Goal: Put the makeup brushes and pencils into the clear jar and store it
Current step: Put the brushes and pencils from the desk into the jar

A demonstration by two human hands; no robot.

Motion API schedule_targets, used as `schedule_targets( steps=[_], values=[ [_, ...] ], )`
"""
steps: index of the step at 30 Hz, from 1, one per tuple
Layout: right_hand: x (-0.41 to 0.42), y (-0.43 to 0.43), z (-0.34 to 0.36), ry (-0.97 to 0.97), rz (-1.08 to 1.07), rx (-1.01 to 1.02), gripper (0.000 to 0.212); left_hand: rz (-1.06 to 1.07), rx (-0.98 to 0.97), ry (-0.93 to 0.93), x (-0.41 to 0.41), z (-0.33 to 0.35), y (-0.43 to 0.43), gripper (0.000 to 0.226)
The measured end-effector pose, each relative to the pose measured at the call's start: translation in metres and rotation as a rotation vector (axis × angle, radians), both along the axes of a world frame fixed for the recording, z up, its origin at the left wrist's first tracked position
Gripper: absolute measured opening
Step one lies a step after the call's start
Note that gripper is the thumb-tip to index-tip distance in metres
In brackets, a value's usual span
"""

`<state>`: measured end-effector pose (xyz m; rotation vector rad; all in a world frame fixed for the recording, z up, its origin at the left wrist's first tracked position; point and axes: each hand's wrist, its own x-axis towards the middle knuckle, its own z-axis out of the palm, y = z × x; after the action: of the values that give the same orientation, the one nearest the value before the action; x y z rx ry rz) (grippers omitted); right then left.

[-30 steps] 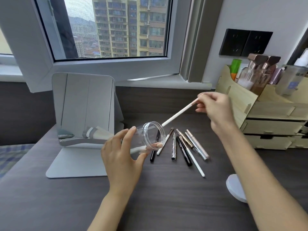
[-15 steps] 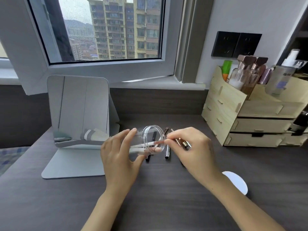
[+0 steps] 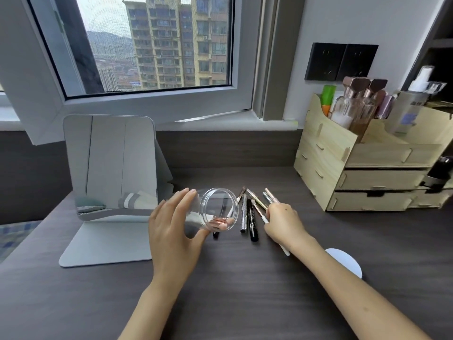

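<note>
Desk: dark wood-grain top under a window, high-rise blocks outside.
Mirror: folding stand mirror at 10 o'clock from the hands, upright on its flat base.
Organizer: pale wooden drawer unit at 2 o'clock, bottles crowded in its top tray.
Clear jar: clear jar tipped on its side, mouth toward the camera, a few rose-gold-ferruled brushes lying inside.
Left hand: left hand wraps the jar from the closed end, thumb under, fingers over; firm hold.
Loose items: pencils and brushes fanned on the desk just right of the jar, at 3 o'clock from it.
Right hand: right hand knuckles up over the right edge of the fan, fingertips curled onto a white-handled brush; whether it is actually pinched, cannot tell.
Lid: white disc partly behind the right forearm, at 4 o'clock.
</note>
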<state>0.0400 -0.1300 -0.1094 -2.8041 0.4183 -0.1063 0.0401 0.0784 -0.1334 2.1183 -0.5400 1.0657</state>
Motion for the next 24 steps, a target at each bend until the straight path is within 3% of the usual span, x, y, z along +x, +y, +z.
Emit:
schedule_targets(
  steps=[3, 7, 9, 11, 16, 18, 21, 23, 24],
  values=[
    [-0.009, -0.009, 0.016, -0.222, -0.063, 0.182, 0.009, -0.005, -0.003, -0.001, -0.001, 0.0, 0.0, 0.081],
    [-0.063, 0.003, 0.062, -0.792, 0.063, 0.977, 0.017, -0.006, -0.006, -0.013, 0.0, 0.001, -0.002, 0.079],
    [-0.086, 0.021, 0.072, -0.893, 0.232, 1.149, 0.014, -0.009, 0.003, -0.011, 0.001, -0.001, -0.003, 0.079],
    [-0.089, 0.038, 0.064, -0.837, 0.309, 1.125, 0.015, -0.009, 0.018, -0.001, 0.002, -0.003, -0.003, 0.08],
    [-0.068, 0.051, 0.031, -0.647, 0.244, 0.658, 0.011, 0.023, 0.072, 0.028, 0.003, -0.006, -0.001, 0.082],
    [-0.067, 0.054, 0.028, -0.656, 0.22, 0.715, 0.015, 0.051, 0.089, 0.037, 0.004, -0.007, 0.001, 0.081],
    [-0.065, 0.057, 0.022, -0.688, 0.161, 0.979, 0.022, 0.072, 0.109, 0.042, 0.007, -0.009, 0.002, 0.079],
    [-0.06, 0.061, 0.016, -0.709, 0.168, 0.95, 0.018, 0.08, 0.122, 0.041, 0.007, -0.01, 0.002, 0.079],
    [-0.058, 0.062, 0.011, -0.73, 0.202, 0.821, 0.012, 0.083, 0.127, 0.041, 0.008, -0.011, 0.002, 0.079]
  ],
)
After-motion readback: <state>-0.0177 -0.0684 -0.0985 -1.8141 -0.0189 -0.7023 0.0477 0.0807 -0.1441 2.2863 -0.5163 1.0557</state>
